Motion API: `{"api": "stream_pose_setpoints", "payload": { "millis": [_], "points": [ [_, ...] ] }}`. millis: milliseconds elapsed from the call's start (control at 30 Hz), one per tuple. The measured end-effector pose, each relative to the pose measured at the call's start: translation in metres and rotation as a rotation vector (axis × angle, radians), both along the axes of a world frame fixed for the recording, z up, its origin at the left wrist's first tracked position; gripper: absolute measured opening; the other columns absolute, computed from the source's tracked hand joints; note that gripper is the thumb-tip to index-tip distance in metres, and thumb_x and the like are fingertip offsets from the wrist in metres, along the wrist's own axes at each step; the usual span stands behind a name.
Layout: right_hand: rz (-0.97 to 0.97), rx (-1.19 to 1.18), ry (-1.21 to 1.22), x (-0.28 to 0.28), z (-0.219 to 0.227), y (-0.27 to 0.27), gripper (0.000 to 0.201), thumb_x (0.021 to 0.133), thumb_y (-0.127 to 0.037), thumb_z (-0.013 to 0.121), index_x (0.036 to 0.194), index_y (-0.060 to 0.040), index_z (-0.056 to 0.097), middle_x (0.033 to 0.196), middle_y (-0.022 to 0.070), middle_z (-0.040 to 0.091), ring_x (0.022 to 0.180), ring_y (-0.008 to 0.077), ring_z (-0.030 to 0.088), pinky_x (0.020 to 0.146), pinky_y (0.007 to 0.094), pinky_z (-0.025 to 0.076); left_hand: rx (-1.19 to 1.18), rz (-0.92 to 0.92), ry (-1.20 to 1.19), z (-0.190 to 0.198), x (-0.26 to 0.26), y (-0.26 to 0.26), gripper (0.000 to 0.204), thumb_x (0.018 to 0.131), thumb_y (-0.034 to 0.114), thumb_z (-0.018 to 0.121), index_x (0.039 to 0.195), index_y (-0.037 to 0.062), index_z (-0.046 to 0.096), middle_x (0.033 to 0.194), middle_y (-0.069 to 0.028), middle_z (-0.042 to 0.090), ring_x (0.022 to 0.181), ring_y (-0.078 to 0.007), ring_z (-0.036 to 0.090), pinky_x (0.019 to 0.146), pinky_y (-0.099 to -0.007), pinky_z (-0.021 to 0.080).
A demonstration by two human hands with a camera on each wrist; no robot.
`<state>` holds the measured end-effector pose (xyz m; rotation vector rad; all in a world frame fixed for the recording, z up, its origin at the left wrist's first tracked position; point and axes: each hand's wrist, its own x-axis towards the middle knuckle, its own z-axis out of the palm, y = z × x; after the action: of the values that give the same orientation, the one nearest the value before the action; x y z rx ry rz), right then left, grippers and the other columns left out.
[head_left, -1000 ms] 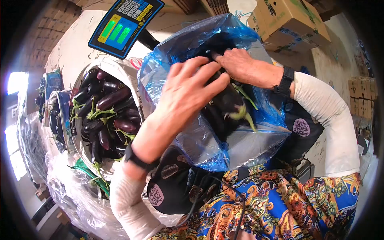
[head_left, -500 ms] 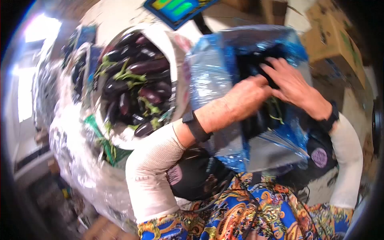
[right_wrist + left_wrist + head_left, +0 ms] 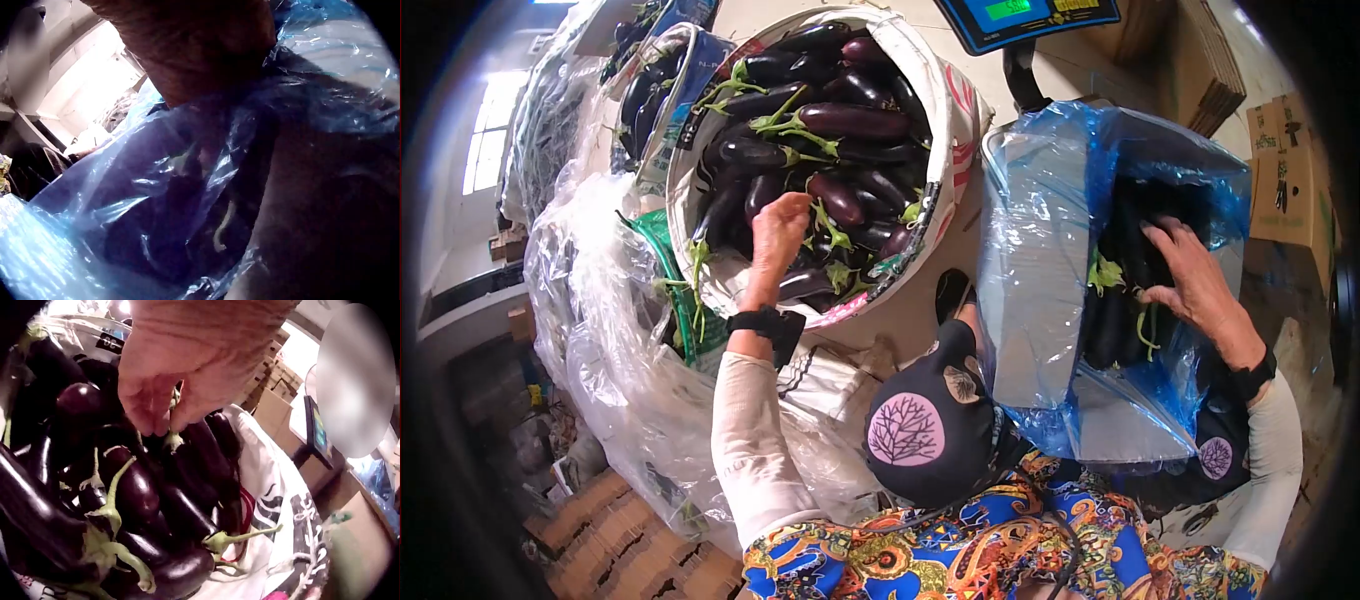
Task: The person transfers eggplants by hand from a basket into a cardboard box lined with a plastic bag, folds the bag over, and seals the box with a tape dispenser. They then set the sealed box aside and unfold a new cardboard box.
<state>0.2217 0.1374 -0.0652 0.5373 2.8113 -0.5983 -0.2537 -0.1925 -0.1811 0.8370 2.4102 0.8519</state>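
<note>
Over the round sack of eggplants point(image 3: 860, 120), the left hand point(image 3: 778, 235) reaches down. In the left wrist view that hand point(image 3: 187, 362) pinches the green stem of a dark eggplant point(image 3: 183, 464), fingertips and thumb together; other eggplants lie around it. Inside the box lined with a blue plastic bag point(image 3: 1040, 270), the right hand point(image 3: 1200, 285) rests on dark eggplants point(image 3: 1112, 325) with fingers spread and slightly bent. The right wrist view shows the wrist end of the right hand point(image 3: 206, 56) above blue film point(image 3: 112, 206); its fingers are unclear there.
A scale display point(image 3: 1025, 15) stands behind the box. Cardboard cartons point(image 3: 1290, 190) are at the right. Smaller bags of eggplants point(image 3: 645, 105) and clear plastic sheeting point(image 3: 600, 300) lie left of the sack. Flattened cardboard point(image 3: 630, 540) is at the lower left.
The left hand has left the box, moved left to the sack and taken a stem there. The right hand stays in the box. The head view has shifted, bringing the whole sack into sight.
</note>
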Motion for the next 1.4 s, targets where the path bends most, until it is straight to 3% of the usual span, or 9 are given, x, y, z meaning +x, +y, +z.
{"api": "stream_pose_setpoints", "payload": {
  "millis": [200, 400, 667, 800, 1000, 1033, 1067, 1267, 1400],
  "points": [
    [-0.049, -0.032, -0.052, -0.007, 0.005, -0.002, 0.083, 0.067, -0.028, 0.082, 0.137, -0.0083, 0.043, 0.136, 0.0233, 0.045, 0.122, 0.0439, 0.047, 0.101, 0.0456, 0.043, -0.096, -0.616, 0.524, -0.029, 0.050, 0.068, 0.054, 0.072, -0.004, 0.061, 0.122, 0.0143, 0.061, 0.114, -0.0122, 0.060, 0.106, -0.0353, 0.057, 0.088, -0.0423, 0.050],
    [-0.041, -0.015, -0.048, -0.006, 0.005, -0.002, 0.084, 0.067, -0.026, 0.084, 0.138, -0.0090, 0.043, 0.137, 0.0229, 0.044, 0.123, 0.0431, 0.047, 0.102, 0.0455, 0.043, -0.420, -0.926, 0.655, -0.071, 0.079, 0.105, 0.040, 0.075, 0.006, 0.064, 0.114, 0.0138, 0.063, 0.117, -0.0067, 0.055, 0.116, -0.0293, 0.047, 0.083, -0.0428, 0.046],
    [-0.058, -0.041, -0.063, -0.008, 0.006, -0.003, 0.084, 0.067, -0.028, 0.083, 0.138, -0.0077, 0.043, 0.136, 0.0235, 0.045, 0.123, 0.0433, 0.047, 0.102, 0.0462, 0.043, -0.324, -0.915, 0.666, -0.059, 0.063, 0.099, 0.032, 0.078, 0.007, 0.062, 0.109, 0.0141, 0.062, 0.107, -0.0071, 0.054, 0.108, -0.0289, 0.049, 0.087, -0.0405, 0.044],
    [-0.043, -0.061, -0.045, -0.006, 0.008, -0.001, 0.084, 0.066, -0.028, 0.084, 0.137, -0.0074, 0.043, 0.136, 0.0244, 0.044, 0.122, 0.0444, 0.047, 0.100, 0.0468, 0.044, -0.062, -0.597, 0.684, -0.073, 0.039, 0.103, 0.043, 0.073, -0.002, 0.059, 0.115, 0.0078, 0.060, 0.114, -0.0107, 0.057, 0.111, -0.0341, 0.052, 0.086, -0.0438, 0.048],
    [-0.017, -0.082, 0.016, -0.002, 0.008, 0.000, 0.080, 0.071, -0.019, 0.081, 0.139, -0.0087, 0.040, 0.136, 0.0248, 0.044, 0.122, 0.0456, 0.046, 0.098, 0.0475, 0.044, -0.286, -0.536, 0.931, -0.070, 0.034, 0.109, 0.024, 0.082, 0.005, 0.059, 0.105, 0.0102, 0.058, 0.098, -0.0075, 0.061, 0.101, -0.0309, 0.057, 0.076, -0.0444, 0.053],
    [-0.025, -0.082, 0.039, -0.001, 0.008, 0.001, 0.080, 0.071, -0.018, 0.081, 0.139, -0.0087, 0.040, 0.135, 0.0246, 0.044, 0.121, 0.0455, 0.047, 0.097, 0.0476, 0.045, -0.666, -0.390, 0.851, -0.081, 0.028, 0.114, 0.022, 0.085, 0.009, 0.057, 0.107, 0.0125, 0.058, 0.103, -0.0064, 0.059, 0.101, -0.0307, 0.057, 0.076, -0.0446, 0.054],
    [-0.032, -0.089, 0.071, 0.000, 0.003, 0.000, 0.080, 0.071, -0.018, 0.081, 0.139, -0.0088, 0.040, 0.135, 0.0243, 0.044, 0.120, 0.0454, 0.048, 0.096, 0.0478, 0.045, -0.405, -0.326, 1.026, -0.095, 0.013, 0.095, 0.022, 0.086, 0.010, 0.058, 0.108, 0.0129, 0.058, 0.111, -0.0074, 0.056, 0.104, -0.0310, 0.056, 0.076, -0.0451, 0.053],
    [-0.017, -0.049, -0.003, -0.006, 0.000, 0.003, 0.085, 0.068, -0.017, 0.085, 0.139, -0.0089, 0.039, 0.133, 0.0251, 0.044, 0.115, 0.0423, 0.052, 0.092, 0.0475, 0.049, -0.462, -0.443, 1.076, -0.073, -0.011, 0.114, 0.026, 0.082, 0.009, 0.062, 0.107, 0.0147, 0.062, 0.106, -0.0099, 0.052, 0.104, -0.0303, 0.050, 0.087, -0.0429, 0.041],
    [-0.002, -0.074, 0.090, -0.002, 0.001, 0.005, 0.078, 0.072, -0.019, 0.081, 0.138, -0.0074, 0.040, 0.130, 0.0259, 0.044, 0.109, 0.0427, 0.054, 0.090, 0.0478, 0.049, -0.482, -0.434, 1.102, -0.068, 0.000, 0.114, 0.028, 0.079, 0.010, 0.067, 0.105, 0.0125, 0.056, 0.105, -0.0118, 0.052, 0.104, -0.0296, 0.052, 0.080, -0.0421, 0.046]
  ]
}}
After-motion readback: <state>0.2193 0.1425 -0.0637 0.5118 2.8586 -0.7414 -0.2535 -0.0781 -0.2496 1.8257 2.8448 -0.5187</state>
